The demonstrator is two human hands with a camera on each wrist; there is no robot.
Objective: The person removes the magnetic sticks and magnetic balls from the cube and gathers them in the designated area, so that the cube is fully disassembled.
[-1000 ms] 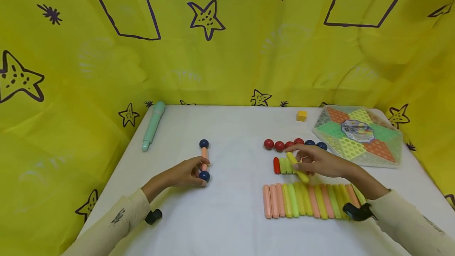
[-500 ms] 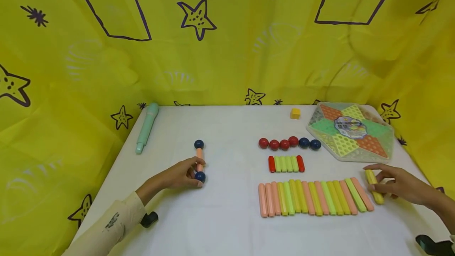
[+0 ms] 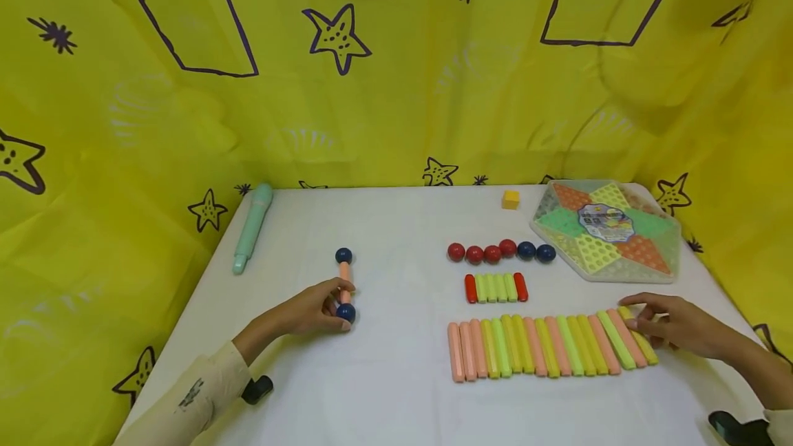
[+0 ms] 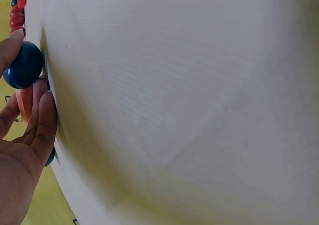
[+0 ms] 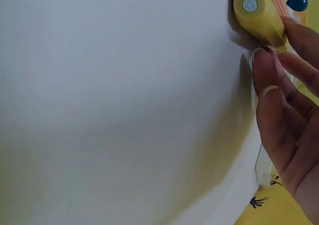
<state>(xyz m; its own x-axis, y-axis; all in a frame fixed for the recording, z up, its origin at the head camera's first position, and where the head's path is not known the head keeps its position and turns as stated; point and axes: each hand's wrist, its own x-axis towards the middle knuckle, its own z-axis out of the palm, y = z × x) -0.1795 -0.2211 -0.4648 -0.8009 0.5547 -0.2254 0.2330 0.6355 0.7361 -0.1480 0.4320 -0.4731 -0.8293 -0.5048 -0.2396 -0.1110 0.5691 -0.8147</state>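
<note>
My left hand [image 3: 317,306] grips a peach magnetic stick [image 3: 345,270] with a dark blue ball [image 3: 343,255] at its far end and another blue ball [image 4: 24,65] at the near end. Thumb and fingers lie around the near ball and the stick. On the right, my right hand [image 3: 681,325] pinches a yellow magnetic stick [image 3: 644,344] at the end of a row of long peach, yellow and green sticks [image 3: 545,346]. A round grey disc shows in the yellow stick's end [image 5: 250,5] in the right wrist view.
Short green and red sticks [image 3: 495,288] lie behind the long row. Red balls [image 3: 474,255] and blue balls [image 3: 545,253] line up farther back. A hexagonal plastic case [image 3: 610,232], a small yellow cube [image 3: 511,199] and a mint-green microphone-shaped thing [image 3: 252,229] stand toward the back.
My right hand has carried the yellow stick from above the short sticks to the right, then set it against the row's right end. My left hand stays on the peach stick; the view has shifted slightly.
</note>
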